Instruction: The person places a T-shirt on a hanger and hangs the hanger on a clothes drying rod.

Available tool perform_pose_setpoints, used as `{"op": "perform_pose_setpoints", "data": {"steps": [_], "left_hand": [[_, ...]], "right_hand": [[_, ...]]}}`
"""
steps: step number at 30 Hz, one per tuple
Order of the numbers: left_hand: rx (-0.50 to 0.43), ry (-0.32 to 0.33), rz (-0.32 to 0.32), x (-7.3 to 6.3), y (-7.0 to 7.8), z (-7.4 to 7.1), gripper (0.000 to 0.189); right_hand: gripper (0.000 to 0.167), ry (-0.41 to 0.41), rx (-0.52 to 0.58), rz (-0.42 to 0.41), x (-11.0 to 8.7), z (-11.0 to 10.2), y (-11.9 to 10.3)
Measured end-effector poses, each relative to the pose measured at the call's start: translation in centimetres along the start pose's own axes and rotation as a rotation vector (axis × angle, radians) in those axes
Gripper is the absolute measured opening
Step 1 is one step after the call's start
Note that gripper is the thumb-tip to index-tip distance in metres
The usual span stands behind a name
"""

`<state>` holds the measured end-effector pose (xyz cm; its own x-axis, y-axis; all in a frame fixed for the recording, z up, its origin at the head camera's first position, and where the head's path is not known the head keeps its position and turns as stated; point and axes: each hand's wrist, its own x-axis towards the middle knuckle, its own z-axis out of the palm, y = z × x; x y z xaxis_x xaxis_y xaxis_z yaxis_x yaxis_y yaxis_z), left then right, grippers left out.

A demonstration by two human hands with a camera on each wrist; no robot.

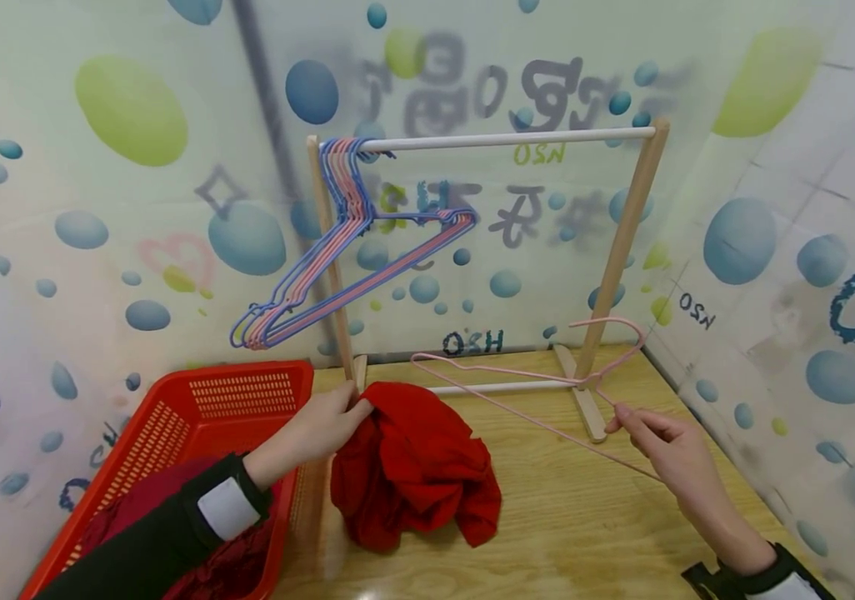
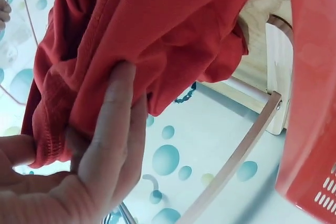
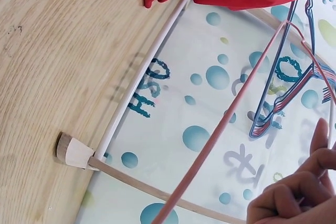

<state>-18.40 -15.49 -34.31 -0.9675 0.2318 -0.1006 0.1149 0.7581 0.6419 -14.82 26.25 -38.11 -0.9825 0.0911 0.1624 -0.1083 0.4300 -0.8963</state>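
My left hand (image 1: 328, 423) pinches the edge of a red garment (image 1: 416, 467), which hangs in loose folds from the fingers over the wooden table. In the left wrist view the thumb and fingers close on a seamed edge of the red cloth (image 2: 142, 30). At the right, my right hand (image 1: 667, 454) grips a pink hanger (image 1: 517, 408) by one shoulder. Its hook points up and its far end reaches leftward, above the garment. The right wrist view shows the hanger's long bar (image 3: 210, 142) crossing in front of the rack, with the right hand (image 3: 299, 192) at the lower right.
A rack with wooden posts (image 1: 626, 242) and a white top rail (image 1: 502, 140) stands at the back of the table (image 1: 585, 533). Several blue and pink hangers (image 1: 352, 208) hang at its left end. A red basket (image 1: 165, 392) holding dark red cloth stands at the left.
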Motion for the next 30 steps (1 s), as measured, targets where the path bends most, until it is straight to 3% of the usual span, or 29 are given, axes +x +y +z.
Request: {"op": "perform_pose_setpoints", "data": {"steps": [6,11,18,24,30], "left_hand": [[0.046,-0.012,0.053,0.6,-0.2,1.5,0.026],[0.125,-0.024,0.132,0.9,-0.3,2.8,0.045],[0.236,0.031,0.212,0.8,-0.5,3.6,0.052],[0.226,0.142,0.231,0.6,-0.6,2.9,0.038],[0.125,0.234,0.248,0.4,-0.1,0.9,0.015]], "right_hand": [[0.036,0.0,0.017,0.014,0.0,0.1,0.1],[0.036,0.004,0.001,0.023,0.2,0.0,0.2],[0.039,-0.002,-0.024,0.02,0.1,-0.1,0.2],[0.039,-0.009,-0.003,0.023,-0.3,-0.3,-0.2],[0.041,0.001,-0.016,0.016,-0.6,-0.2,-0.6]]}}
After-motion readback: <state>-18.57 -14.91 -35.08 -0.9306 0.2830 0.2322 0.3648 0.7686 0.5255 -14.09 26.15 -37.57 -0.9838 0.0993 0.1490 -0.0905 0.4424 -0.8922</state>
